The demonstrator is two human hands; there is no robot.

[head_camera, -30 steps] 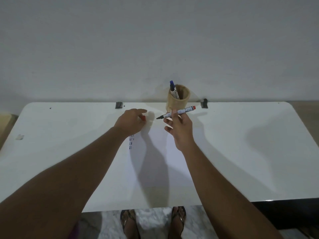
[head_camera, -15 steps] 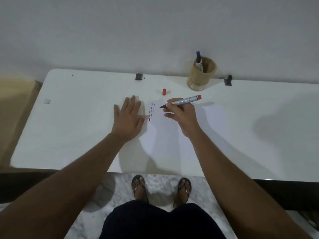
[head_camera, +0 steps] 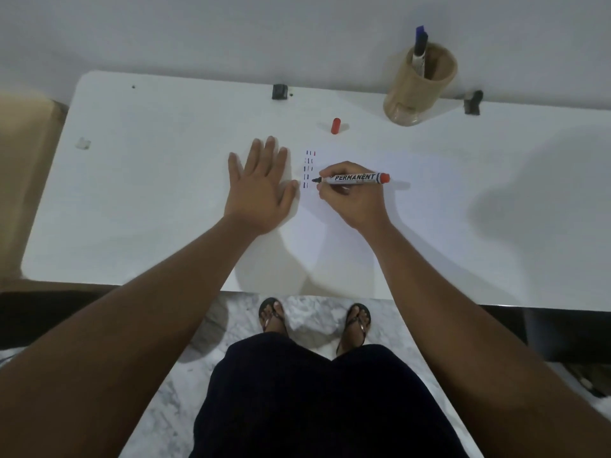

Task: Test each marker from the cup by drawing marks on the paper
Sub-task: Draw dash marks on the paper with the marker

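A white sheet of paper lies on the white table, with short blue and red marks in columns near its top left. My right hand grips an uncapped red-ended permanent marker, its tip on the paper beside the marks. My left hand lies flat, fingers spread, at the paper's left edge. The red cap lies on the table beyond the marks. A tan cup at the back right holds a blue-capped marker.
Two dark clips sit along the table's back edge against the wall. A small scrap lies at the far left. A brown box stands left of the table. My sandalled feet are on the marble floor below.
The red cap left my left hand and now lies on the table. My left hand flattened beside the paper. My right hand lowered the marker tip to the marks. The view tilted down.
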